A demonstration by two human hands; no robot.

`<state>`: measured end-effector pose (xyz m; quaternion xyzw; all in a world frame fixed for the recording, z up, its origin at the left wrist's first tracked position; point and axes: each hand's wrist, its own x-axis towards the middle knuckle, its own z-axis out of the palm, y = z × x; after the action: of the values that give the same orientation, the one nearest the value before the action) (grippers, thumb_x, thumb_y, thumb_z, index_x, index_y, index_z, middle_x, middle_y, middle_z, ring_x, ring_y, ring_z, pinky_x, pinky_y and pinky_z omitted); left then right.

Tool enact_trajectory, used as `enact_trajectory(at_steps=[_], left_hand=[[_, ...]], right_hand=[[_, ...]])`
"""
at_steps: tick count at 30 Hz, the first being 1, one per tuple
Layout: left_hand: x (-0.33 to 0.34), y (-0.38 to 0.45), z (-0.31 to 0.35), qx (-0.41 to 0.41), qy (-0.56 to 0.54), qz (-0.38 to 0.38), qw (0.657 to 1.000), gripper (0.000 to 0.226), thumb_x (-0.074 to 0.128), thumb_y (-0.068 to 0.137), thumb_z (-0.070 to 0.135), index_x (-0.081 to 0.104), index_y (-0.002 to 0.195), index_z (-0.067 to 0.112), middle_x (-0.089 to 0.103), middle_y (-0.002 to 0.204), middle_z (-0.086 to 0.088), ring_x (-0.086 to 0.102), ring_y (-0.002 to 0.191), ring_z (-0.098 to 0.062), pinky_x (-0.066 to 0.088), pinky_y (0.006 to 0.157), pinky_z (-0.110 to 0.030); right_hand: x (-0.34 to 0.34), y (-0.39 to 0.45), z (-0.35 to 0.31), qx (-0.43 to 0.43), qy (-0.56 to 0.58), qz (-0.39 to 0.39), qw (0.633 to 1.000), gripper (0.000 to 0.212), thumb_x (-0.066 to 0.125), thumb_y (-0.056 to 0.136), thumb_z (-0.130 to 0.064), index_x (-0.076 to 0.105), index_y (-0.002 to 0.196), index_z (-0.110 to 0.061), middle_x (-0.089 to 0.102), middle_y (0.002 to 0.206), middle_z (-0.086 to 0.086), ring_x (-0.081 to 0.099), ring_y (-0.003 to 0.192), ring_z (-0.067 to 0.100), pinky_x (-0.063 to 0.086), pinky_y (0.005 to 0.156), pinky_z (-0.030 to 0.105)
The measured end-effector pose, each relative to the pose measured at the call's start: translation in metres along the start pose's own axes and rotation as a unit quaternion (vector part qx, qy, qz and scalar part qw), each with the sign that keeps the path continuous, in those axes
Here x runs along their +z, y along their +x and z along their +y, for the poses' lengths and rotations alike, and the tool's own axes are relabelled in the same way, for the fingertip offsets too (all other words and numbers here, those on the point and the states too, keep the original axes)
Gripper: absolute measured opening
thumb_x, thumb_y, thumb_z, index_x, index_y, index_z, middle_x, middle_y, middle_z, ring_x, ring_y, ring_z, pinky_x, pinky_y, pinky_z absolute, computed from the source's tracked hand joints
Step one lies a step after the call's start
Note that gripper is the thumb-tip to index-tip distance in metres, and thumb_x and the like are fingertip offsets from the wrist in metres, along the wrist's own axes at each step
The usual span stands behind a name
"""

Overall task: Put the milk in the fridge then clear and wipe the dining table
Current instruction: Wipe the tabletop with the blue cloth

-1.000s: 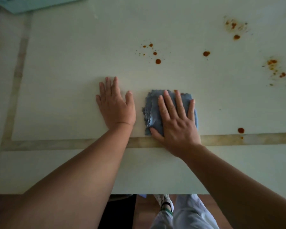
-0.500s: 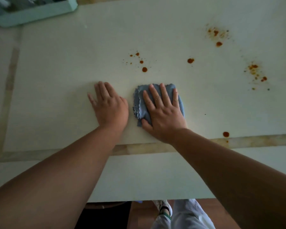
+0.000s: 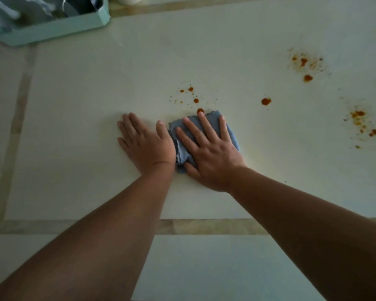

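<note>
Cloth [image 3: 230,135] is soft, light and bunches easily, folded here on the tabletop [image 3: 96,94] under my flat, straight-fingered right hand [image 3: 208,155] beside the nearest sauce spot [image 3: 200,110], so I judge palm pressure beats pinching, while my left hand [image 3: 146,144] rests flat alongside.

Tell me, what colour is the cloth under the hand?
The cloth is blue-grey, seen from the head view, pressed flat under the right hand.
</note>
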<state>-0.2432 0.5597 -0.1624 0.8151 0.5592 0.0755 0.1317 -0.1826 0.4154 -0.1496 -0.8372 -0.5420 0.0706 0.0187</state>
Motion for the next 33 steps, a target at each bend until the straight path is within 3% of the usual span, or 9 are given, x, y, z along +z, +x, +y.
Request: enact_trajectory(at_steps=[5,14,19,25,33], left_hand=[[0.002,0.0,-0.002,0.013,-0.016,0.034,0.999,0.083,0.017,0.086,0.055,0.028,0.152,0.006,0.024,0.161,-0.01,0.018,0.149,-0.026,0.014,0.118,-0.046],[0.003,0.001,0.001,0.008,0.013,0.005,1.0,0.065,0.019,0.098,0.041,0.018,0.155,0.011,0.014,0.164,-0.006,0.008,0.152,-0.022,0.007,0.12,-0.044],[-0.001,0.016,0.015,-0.011,0.026,-0.021,0.999,0.063,0.032,0.102,0.035,0.012,0.156,0.011,0.012,0.164,-0.011,0.006,0.152,-0.026,0.01,0.12,-0.048],[0.003,0.075,0.038,0.149,0.011,-0.032,0.988,0.063,0.022,0.094,0.028,0.013,0.157,0.021,0.012,0.164,-0.004,0.005,0.152,-0.023,0.009,0.121,-0.048],[0.015,0.123,0.063,0.096,0.026,-0.046,0.994,0.057,0.024,0.101,0.026,0.01,0.156,0.03,0.006,0.165,0.004,-0.001,0.152,-0.017,0.002,0.121,-0.051]], right_hand=[[-0.003,0.038,0.008,-0.056,-0.037,-0.004,0.998,0.075,0.023,0.094,-0.061,0.014,0.158,-0.023,0.013,0.165,0.007,0.002,0.151,0.039,0.003,0.112,0.069],[-0.01,0.092,0.011,-0.055,-0.044,0.002,0.998,0.069,0.012,0.097,-0.061,0.015,0.157,-0.028,0.016,0.165,0.001,0.002,0.151,0.037,0.003,0.111,0.07],[-0.01,0.108,0.015,-0.037,-0.027,0.007,0.999,0.068,0.009,0.097,-0.06,0.013,0.157,-0.029,0.014,0.165,0.0,0.004,0.151,0.037,0.003,0.112,0.069],[-0.009,0.143,0.028,-0.001,-0.032,0.017,0.999,0.068,0.008,0.096,-0.059,0.003,0.158,-0.029,0.004,0.166,0.001,-0.007,0.15,0.04,-0.001,0.111,0.072],[-0.016,0.195,0.056,-0.016,-0.036,0.015,0.999,0.069,0.005,0.095,-0.06,0.0,0.157,-0.03,0.003,0.166,0.003,-0.003,0.15,0.04,0.002,0.113,0.068]])
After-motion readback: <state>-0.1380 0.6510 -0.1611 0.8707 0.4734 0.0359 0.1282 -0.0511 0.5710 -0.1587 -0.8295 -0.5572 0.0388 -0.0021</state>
